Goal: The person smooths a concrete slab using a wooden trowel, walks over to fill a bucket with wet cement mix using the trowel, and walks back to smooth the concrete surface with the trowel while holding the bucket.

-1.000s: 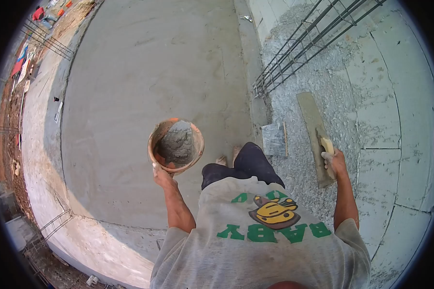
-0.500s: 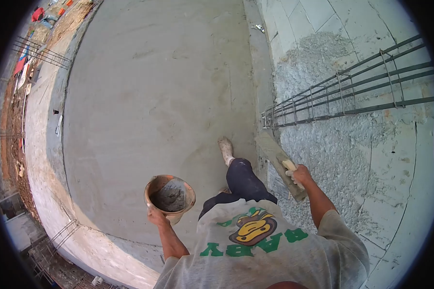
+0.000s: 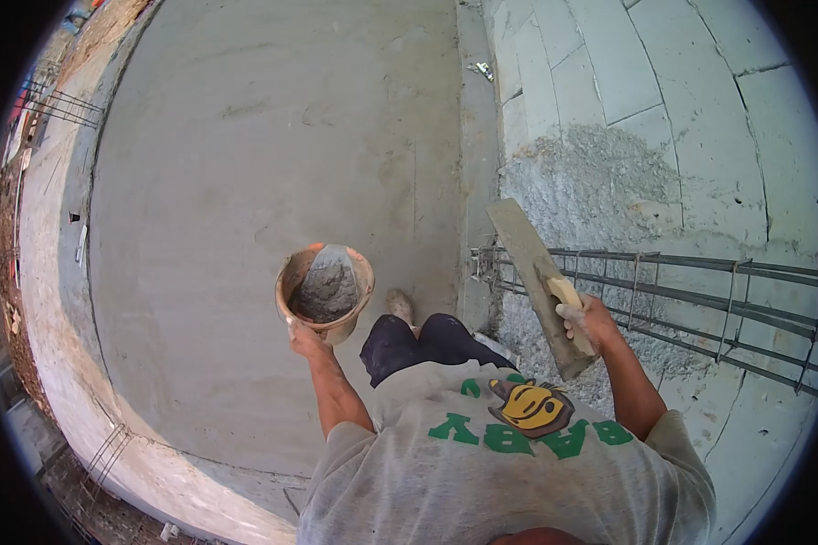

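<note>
My left hand (image 3: 307,338) grips the near rim of a round orange bucket (image 3: 361,300), whose inside shows grey wet mortar (image 3: 325,286). The bucket is held over the smooth grey floor (image 3: 200,227). On the right, my right hand (image 3: 586,325) is closed around the pale handle (image 3: 565,292) of a long flat trowel (image 3: 527,250). Grey mortar coats the trowel's blade, which slants up and to the left, over part of a rebar cage (image 3: 691,291). My right fingers are smeared with mortar.
Rebar juts rightward in front of a block wall (image 3: 718,145) with a rough mortar patch (image 3: 600,182). A small crumpled scrap (image 3: 482,70) lies by the wall base. A pale ledge (image 3: 54,245) borders the floor on the left, with thin rebar (image 3: 109,452) near its lower corner.
Walking has carried me forward along the wall; the rebar cage now lies beside my right arm. The trowel and bucket remain in my hands, the bucket higher in view than half a second ago.
</note>
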A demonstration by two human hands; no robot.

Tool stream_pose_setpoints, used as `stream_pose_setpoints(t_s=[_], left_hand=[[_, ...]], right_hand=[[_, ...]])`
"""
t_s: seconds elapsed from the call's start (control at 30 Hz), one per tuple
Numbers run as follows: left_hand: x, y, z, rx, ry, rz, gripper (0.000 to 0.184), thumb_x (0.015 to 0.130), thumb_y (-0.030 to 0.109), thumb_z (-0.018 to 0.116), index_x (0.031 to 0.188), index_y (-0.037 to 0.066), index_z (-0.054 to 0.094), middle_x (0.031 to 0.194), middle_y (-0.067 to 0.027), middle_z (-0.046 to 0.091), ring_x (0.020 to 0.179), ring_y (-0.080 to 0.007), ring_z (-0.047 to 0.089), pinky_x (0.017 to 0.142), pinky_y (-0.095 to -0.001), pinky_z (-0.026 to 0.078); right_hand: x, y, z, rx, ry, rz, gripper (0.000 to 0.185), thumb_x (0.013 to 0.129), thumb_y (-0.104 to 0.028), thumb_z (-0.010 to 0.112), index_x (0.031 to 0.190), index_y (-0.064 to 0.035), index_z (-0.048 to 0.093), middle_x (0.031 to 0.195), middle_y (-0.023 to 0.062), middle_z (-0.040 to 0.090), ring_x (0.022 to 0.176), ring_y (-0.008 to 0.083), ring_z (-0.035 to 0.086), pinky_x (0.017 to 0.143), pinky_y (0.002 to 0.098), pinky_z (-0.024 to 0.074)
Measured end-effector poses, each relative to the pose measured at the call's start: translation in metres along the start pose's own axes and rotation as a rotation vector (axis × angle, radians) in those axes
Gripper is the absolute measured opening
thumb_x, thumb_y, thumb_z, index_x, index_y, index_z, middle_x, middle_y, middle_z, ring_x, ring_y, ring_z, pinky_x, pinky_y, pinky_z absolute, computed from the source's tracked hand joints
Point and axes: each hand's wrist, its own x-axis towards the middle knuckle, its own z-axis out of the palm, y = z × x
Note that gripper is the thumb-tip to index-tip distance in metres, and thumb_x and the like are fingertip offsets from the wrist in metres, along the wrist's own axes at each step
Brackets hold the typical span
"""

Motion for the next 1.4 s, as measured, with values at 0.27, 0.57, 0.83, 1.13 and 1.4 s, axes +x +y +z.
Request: stream_pose_setpoints(t_s=[0.27, 0.57, 0.83, 1.13, 1.4], left_hand=[[-0.024, 0.088, 0.179, -0.047, -0.171, 0.003, 0.039, 0.098, 0.031, 0.045, 0.118, -0.001, 0.054, 0.111, -0.0157, 0.057, 0.089, -0.0285, 0.062, 0.071, -0.0424, 0.057], [0.018, 0.108, 0.375, 0.252, -0.105, 0.152, 0.039, 0.097, 0.026, 0.05, 0.124, -0.003, 0.054, 0.108, -0.0133, 0.06, 0.091, -0.0257, 0.062, 0.071, -0.0381, 0.056], [0.054, 0.123, 0.503, 0.428, -0.228, 0.394, 0.039, 0.097, 0.031, 0.052, 0.112, -0.005, 0.061, 0.096, -0.0093, 0.065, 0.087, -0.0195, 0.063, 0.071, -0.03, 0.054], [0.033, 0.089, 0.656, 0.437, -0.209, 0.359, 0.043, 0.098, 0.036, 0.049, 0.108, -0.004, 0.062, 0.091, -0.0109, 0.067, 0.071, -0.018, 0.064, 0.061, -0.0311, 0.054], [0.101, 0.049, 0.754, 0.587, -0.246, 0.42, 0.045, 0.096, 0.04, 0.053, 0.09, -0.003, 0.064, 0.073, -0.0046, 0.058, 0.061, -0.0117, 0.051, 0.054, -0.0277, 0.044]], right_hand=[[0.081, -0.113, 0.006, 0.156, 0.104, -0.204, 0.033, 0.082, -0.023, 0.07, 0.104, -0.0002, 0.061, 0.068, 0.0018, 0.055, 0.055, 0.0098, 0.051, 0.05, 0.0263, 0.0438], [0.269, -0.236, -0.036, 0.149, 0.221, -0.116, 0.037, 0.084, -0.032, 0.07, 0.099, 0.0005, 0.063, 0.065, 0.0027, 0.056, 0.052, 0.0118, 0.052, 0.047, 0.0268, 0.0451], [0.425, -0.31, -0.105, 0.391, 0.056, -0.206, 0.041, 0.088, -0.038, 0.064, 0.107, -0.0024, 0.061, 0.062, 0.0028, 0.052, 0.049, 0.0122, 0.05, 0.047, 0.0268, 0.0428], [0.605, -0.393, -0.095, 0.198, -0.15, -0.103, 0.031, 0.082, -0.026, 0.069, 0.099, -0.0007, 0.06, 0.065, 0.0043, 0.054, 0.051, 0.0123, 0.052, 0.047, 0.0272, 0.0443], [0.672, -0.427, -0.045, -0.703, -0.051, -0.534, 0.061, 0.086, -0.057, 0.056, 0.106, 0.0013, 0.06, 0.089, 0.0254, 0.065, 0.088, 0.0401, 0.064, 0.077, 0.0469, 0.0495]])
